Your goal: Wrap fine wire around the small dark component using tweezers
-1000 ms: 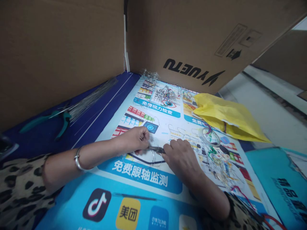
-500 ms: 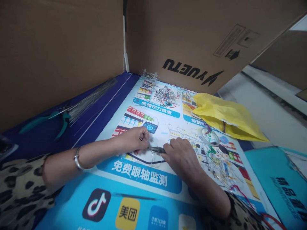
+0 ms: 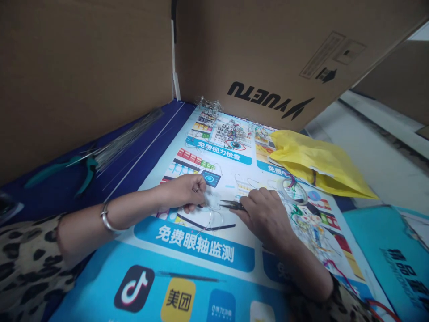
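My right hand (image 3: 266,212) is closed round a pair of needle-nose pliers (image 3: 232,205), whose slim jaws point left and look slightly parted. Across a small gap, my left hand (image 3: 187,191) is pinched over a thin wire (image 3: 214,210), mostly hidden by the fingers. A loop of that fine wire shows between the hands, above the printed poster (image 3: 208,268). The plier tips stand apart from my left fingers. Whether they touch the wire I cannot tell.
Teal-handled pliers (image 3: 87,176) and a bundle of straight wires (image 3: 130,136) lie at left. Tangled wire pieces (image 3: 231,132) sit at the back. A tape roll (image 3: 295,191), a yellow bag (image 3: 318,161) and a teal package (image 3: 385,250) are at right. Cardboard walls (image 3: 268,53) rise behind.
My right hand has drawn the pliers to the right, away from my left fingers, and their jaws now show parted. My left hand has shifted slightly left and up.
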`<state>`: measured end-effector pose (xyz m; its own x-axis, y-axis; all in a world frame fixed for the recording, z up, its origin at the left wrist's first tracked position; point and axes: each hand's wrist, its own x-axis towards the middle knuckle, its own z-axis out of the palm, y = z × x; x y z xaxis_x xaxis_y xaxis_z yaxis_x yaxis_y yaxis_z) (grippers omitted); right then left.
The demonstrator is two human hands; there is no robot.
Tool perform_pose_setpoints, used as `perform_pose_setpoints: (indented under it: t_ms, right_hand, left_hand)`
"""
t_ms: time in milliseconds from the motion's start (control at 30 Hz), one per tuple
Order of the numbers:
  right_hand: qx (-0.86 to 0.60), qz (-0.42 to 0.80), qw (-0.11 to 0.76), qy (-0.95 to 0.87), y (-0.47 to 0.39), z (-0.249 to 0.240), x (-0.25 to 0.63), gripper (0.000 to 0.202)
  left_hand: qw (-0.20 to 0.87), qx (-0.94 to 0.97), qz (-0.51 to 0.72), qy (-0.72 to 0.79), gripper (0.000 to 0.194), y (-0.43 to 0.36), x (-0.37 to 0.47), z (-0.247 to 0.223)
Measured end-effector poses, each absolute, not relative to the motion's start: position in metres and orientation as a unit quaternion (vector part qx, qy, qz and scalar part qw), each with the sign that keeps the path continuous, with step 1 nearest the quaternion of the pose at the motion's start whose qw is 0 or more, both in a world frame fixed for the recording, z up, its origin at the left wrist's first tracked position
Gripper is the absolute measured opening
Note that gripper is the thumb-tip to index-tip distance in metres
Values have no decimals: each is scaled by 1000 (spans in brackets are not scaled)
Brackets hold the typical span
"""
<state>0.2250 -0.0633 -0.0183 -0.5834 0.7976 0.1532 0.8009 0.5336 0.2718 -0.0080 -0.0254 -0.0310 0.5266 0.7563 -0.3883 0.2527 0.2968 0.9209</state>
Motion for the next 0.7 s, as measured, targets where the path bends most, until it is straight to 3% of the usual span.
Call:
perform_pose_setpoints:
  t_ms: [400,700]
  right_hand:
    - [-446,-146,41,-882,-67,-23,224,35]
    - [-513,-65,3,-856,-80,-11,216,34]
  left_hand:
    - [642,584,189,460,18,-28,-6,-34]
    - [583,583,253,507,13,-40,1,-34]
